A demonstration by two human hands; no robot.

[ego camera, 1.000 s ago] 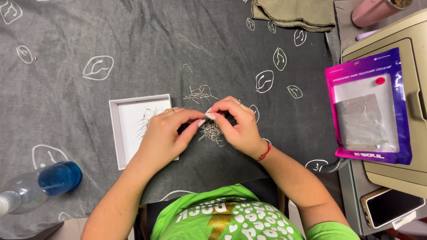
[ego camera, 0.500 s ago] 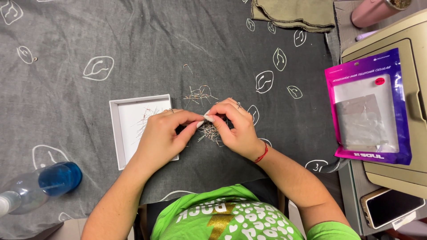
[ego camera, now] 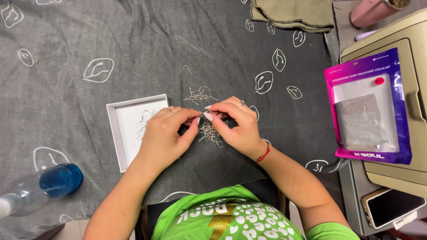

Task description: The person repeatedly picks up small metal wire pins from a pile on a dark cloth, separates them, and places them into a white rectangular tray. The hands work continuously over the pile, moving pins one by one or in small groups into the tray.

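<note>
Grey cloth with white leaf outlines covers the surface (ego camera: 89, 44), leaving open room across the upper left of the frame. At centre, the left hand (ego camera: 167, 135) and right hand (ego camera: 238, 126) pinch thin metal pins together over one pile of pins (ego camera: 211, 132). One white box lid (ego camera: 129, 126) lies just left. One purple-and-pink packet (ego camera: 367, 106) sits at right; one blue-capped bottle (ego camera: 42, 186) lies lower left.

Blue-capped bottle (ego camera: 42, 189), purple packet (ego camera: 367, 106), phone (ego camera: 393, 206), folded cloth (ego camera: 296, 13).
</note>
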